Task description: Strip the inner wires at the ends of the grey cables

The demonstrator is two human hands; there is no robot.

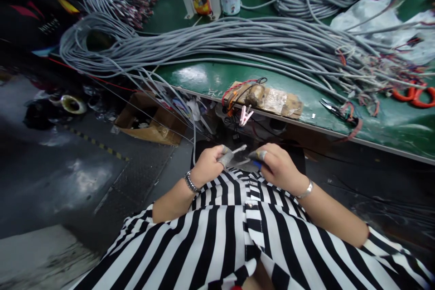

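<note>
thin grey cable point(240, 148), pale tip, jutting from left hand point(210, 163)

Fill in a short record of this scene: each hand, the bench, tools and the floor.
left hand: pinches a pale cable end
right hand: close by, fingers curled; something blue shows at it, too small to identify
bench: green, bearing a long grey cable bundle
tools: pliers on the bench, right of the pink clip
floor: cardboard box below the bench's front edge
</note>
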